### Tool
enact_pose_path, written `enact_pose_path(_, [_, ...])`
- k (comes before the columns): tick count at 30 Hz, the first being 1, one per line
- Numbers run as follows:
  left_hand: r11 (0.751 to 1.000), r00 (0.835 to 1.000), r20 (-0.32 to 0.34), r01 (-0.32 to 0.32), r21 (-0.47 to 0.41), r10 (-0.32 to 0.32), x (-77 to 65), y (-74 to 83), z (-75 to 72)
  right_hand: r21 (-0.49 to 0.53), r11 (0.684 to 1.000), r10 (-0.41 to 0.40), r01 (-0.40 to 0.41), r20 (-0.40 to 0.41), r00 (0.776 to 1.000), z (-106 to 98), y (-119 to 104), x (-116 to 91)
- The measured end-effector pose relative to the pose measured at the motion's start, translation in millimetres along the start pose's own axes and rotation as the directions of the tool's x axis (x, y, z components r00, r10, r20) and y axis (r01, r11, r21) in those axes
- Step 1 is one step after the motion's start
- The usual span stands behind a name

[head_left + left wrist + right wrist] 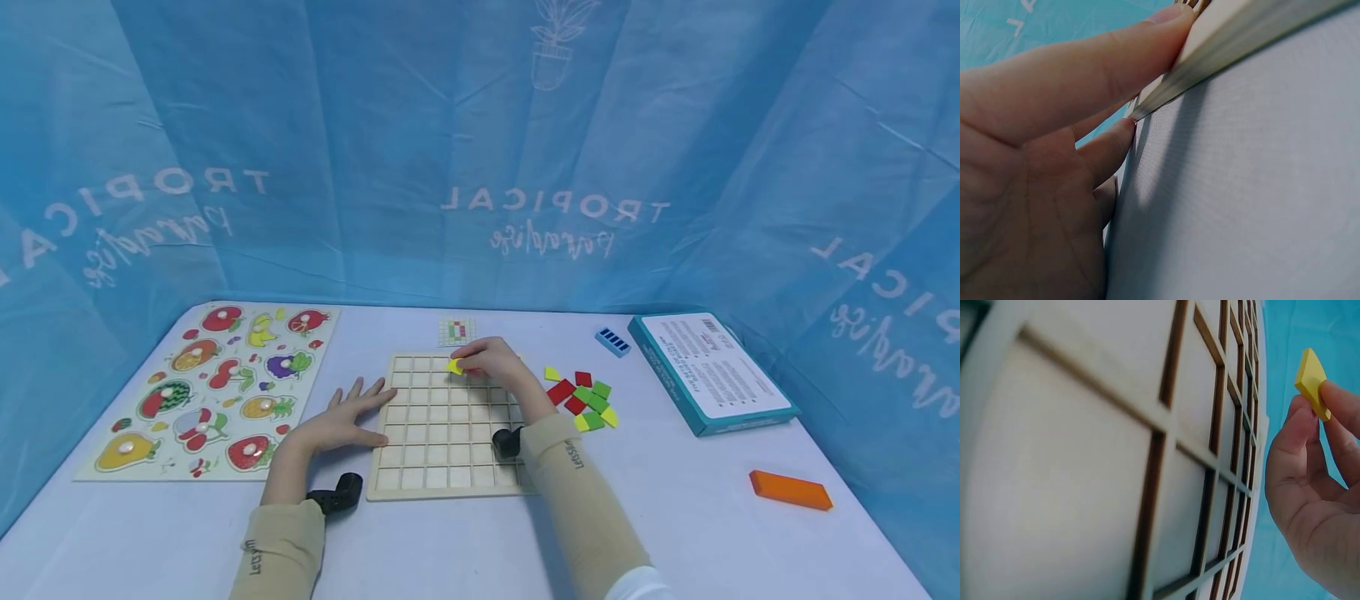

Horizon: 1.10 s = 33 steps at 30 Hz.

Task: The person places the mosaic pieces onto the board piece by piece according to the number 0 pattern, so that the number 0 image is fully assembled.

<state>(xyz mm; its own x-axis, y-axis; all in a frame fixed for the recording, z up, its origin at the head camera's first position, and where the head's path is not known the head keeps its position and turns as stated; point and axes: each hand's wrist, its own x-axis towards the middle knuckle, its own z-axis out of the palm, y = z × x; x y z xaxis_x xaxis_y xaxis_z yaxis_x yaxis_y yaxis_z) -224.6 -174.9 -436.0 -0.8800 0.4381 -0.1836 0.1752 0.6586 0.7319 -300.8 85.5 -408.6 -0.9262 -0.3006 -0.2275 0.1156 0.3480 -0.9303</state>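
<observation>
A wooden grid board (427, 479) with square cells lies flat in the middle of the table. Above its far rows my right hand (491, 362) pinches a yellow square tile (454, 366) between thumb and fingers. In the right wrist view the yellow tile (1311, 384) is held tilted, apart from the grid. My left hand (337, 423) has its fingers spread, with fingertips and thumb touching the board's left edge. The left wrist view shows the thumb (1116, 72) against the board's rim. A small card with a coloured grid pattern (457, 332) lies just beyond the board.
Right of the board lie several loose red, green and yellow tiles (576, 406). A fruit puzzle board (168, 450) covers the left. Farther right are a blue slotted block (613, 342), a teal box (716, 375) and an orange block (791, 490). A blue curtain (390, 167) rises behind.
</observation>
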Motion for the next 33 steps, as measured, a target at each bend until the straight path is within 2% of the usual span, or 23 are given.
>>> enact_pose_path(4, [1.0,1.0,0.002,0.006,0.001,-0.006,0.3,0.3,-0.3,-0.023,1.0,-0.008,0.009,0.03,1.0,2.8,-6.5,-2.9])
enact_pose_path(17, [1.0,1.0,-0.001,0.002,-0.007,-0.002,0.0,0.4,-0.4,-0.125,0.992,-0.01,0.015,0.042,0.999,18.4,-9.7,3.0])
enact_pose_path(27, [1.0,1.0,-0.003,0.006,-0.007,-0.006,0.9,-0.9,0.4,-0.244,0.97,-0.001,0.006,0.02,1.0,25.0,-9.7,6.9])
enact_pose_path(33, [1.0,1.0,-0.001,0.007,-0.007,-0.007,1.1,-0.4,-0.3,-0.322,0.945,-0.037,0.048,0.041,0.998,26.4,-11.4,7.4])
